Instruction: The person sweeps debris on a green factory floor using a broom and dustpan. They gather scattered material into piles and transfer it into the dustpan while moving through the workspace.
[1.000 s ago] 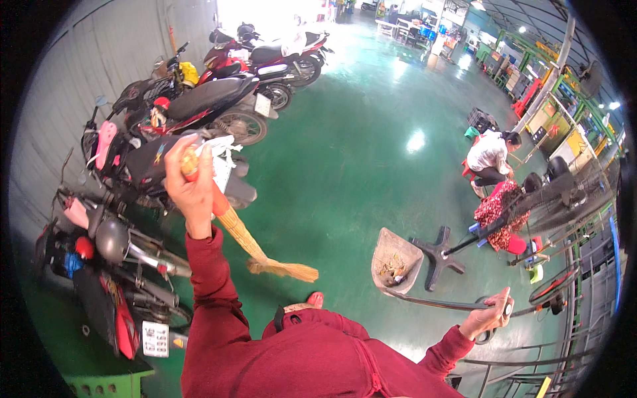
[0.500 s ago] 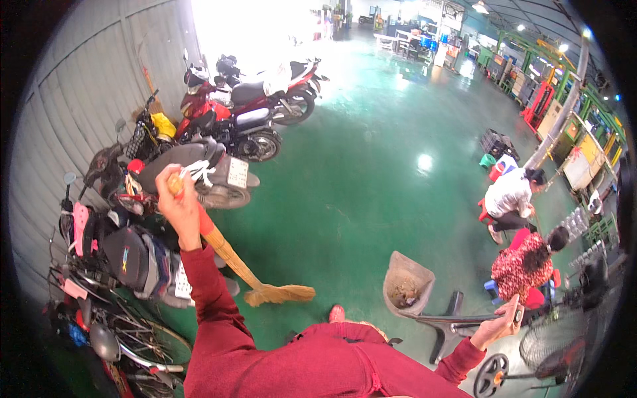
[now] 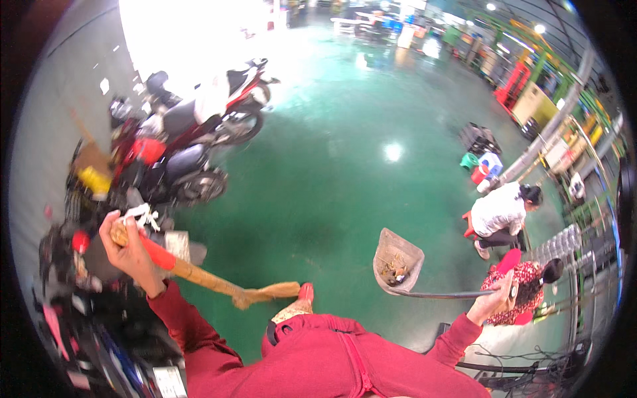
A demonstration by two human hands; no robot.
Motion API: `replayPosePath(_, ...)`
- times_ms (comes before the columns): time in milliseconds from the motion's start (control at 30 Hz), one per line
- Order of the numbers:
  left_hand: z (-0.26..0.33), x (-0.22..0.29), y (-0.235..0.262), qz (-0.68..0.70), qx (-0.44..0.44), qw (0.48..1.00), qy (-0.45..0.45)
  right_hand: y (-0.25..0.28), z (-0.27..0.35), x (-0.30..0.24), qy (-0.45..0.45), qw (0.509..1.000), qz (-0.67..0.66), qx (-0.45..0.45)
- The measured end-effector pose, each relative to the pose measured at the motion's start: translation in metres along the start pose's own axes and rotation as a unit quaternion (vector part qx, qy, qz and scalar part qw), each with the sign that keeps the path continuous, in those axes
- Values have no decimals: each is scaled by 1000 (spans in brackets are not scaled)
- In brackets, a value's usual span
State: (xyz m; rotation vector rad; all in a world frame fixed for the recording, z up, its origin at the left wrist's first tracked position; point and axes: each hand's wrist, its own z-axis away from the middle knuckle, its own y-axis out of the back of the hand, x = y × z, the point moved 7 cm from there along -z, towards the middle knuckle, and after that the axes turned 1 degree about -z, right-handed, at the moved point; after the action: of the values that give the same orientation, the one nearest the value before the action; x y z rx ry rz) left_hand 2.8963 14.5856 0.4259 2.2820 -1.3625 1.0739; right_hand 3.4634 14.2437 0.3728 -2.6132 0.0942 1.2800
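Observation:
My left hand (image 3: 129, 251) is closed round the top of a straw broom (image 3: 206, 277) with a red upper handle and a white tie. The broom slants down to the right, its bristle end near my forward foot in a red shoe (image 3: 306, 292). On the right, my right hand (image 3: 492, 302) grips the end of the dark handle of a long-handled dustpan (image 3: 411, 257). The pan is grey, and a small heap of brownish debris (image 3: 397, 266) lies inside it. Between broom and pan shows green floor.
Parked motorbikes (image 3: 199, 136) line the left wall, several with wheels toward the aisle. At right, a person in a white top (image 3: 497, 211) sits low, with another in a red patterned top (image 3: 514, 292) nearer. Crates and buckets (image 3: 479, 142) stand beyond them. Cables (image 3: 531, 358) lie lower right.
My left hand and the broom have moved left and down in view. The dustpan has shifted slightly up and left. The motorbikes slid left and the seated people shifted as my view turned.

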Motion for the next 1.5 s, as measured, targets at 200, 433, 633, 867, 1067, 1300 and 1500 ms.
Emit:
replayPosePath(200, -62, -89, -235, 55, -138, 988, 41, -143, -40, 39, -11, 999, 12, 48)
replayPosePath(433, -106, -180, -448, 1, -87, 996, -2, -332, -78, 117, -6, 998, 0, 56)
replayPosePath(633, -164, -235, -585, -32, 5, 999, -35, -505, -121, 207, -34, 998, -22, 40)
replayPosePath(867, -222, -335, -740, -1, -5, 999, -34, -741, -158, 298, -36, 998, -43, 32)
replayPosePath(1067, -275, -432, -926, 66, -1, 998, 15, -915, -189, 349, -17, 993, -33, 113)
replayPosePath(1300, -331, -541, -1158, 46, 2, 996, 74, -1111, -229, 395, 5, 993, -35, 110)
replayPosePath(1500, -394, -619, -1309, 86, 20, 995, 41, -1309, -237, 472, -13, 997, -45, 59)
